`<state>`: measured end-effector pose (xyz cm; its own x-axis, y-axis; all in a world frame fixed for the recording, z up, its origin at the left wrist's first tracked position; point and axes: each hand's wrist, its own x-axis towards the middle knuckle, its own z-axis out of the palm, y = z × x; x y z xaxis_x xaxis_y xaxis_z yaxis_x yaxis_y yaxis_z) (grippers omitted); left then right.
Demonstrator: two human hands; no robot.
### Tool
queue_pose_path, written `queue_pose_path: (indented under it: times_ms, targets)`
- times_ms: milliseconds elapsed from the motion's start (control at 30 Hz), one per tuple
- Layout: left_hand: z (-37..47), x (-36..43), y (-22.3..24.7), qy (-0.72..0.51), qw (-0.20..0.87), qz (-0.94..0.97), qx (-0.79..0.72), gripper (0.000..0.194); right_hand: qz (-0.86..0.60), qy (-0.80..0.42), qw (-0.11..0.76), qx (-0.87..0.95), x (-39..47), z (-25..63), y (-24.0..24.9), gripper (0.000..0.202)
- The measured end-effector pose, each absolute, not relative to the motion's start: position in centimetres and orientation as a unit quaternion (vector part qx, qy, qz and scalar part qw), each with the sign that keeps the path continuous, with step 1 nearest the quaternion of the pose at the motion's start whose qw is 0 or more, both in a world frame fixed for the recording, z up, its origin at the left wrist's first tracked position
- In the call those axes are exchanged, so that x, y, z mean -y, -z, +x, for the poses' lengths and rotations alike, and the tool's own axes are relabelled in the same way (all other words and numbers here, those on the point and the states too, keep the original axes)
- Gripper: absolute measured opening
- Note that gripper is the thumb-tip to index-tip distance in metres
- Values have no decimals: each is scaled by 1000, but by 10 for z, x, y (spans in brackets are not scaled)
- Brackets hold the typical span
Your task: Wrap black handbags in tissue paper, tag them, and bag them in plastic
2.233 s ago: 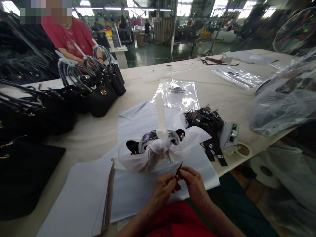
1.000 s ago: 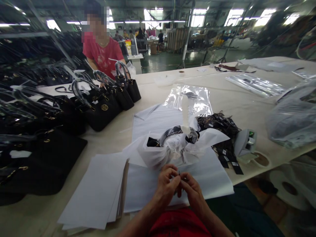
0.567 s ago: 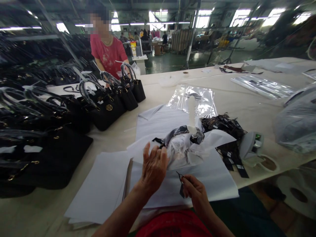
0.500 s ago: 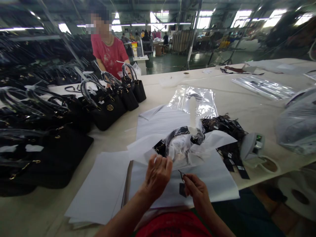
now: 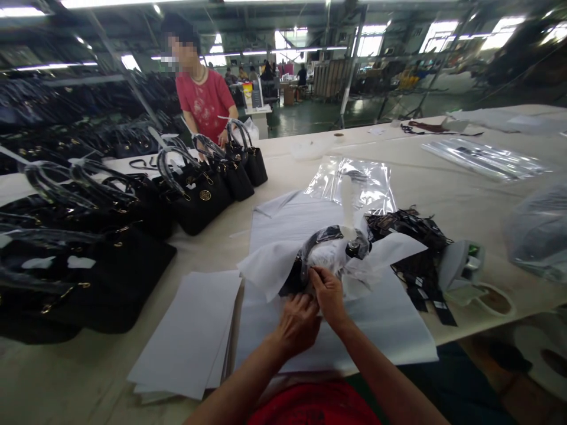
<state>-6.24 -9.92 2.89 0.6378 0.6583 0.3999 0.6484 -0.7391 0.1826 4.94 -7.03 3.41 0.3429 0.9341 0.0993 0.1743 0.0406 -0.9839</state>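
A black handbag (image 5: 291, 280) lies in front of me, partly wrapped in white tissue paper (image 5: 267, 265). Its arched handles (image 5: 319, 235) are covered in clear plastic, and a pale strip (image 5: 347, 203) stands up from one. My left hand (image 5: 299, 323) is closed against the bag's near side, fingers bunched; their tips are hidden. Just above it, my right hand (image 5: 328, 293) is closed in a pinch at the base of the near handle. Whatever it pinches is hidden. Beneath the bag is a white sheet (image 5: 376, 330).
Black handbags (image 5: 199, 203) crowd the left side. White paper sheets (image 5: 186, 336) are stacked beside the bag. Right of it are a pile of black tags (image 5: 410, 236) and tape rolls (image 5: 463, 265). Clear plastic bags (image 5: 325, 177) lie behind. A person (image 5: 206, 100) stands across the table.
My right hand, holding a black hang tag by its cord, has moved up and left to the bag's handle; the tag is now out of sight. My left hand has shifted slightly down.
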Motion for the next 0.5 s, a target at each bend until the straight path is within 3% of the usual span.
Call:
queue_pose_path:
  times_ms: [167,267,500]
  targets:
    - [-80,78,-68,-399,145,788,-445,27,-605,-315,516,518,65,53,-37,30]
    - [-77,51,-78,-357,208,763,-498,30,-602,-282,490,564,64,59,-36,29]
    - [-70,29,-85,-279,280,757,-521,17,-587,-275,467,602,61,65,-36,28]
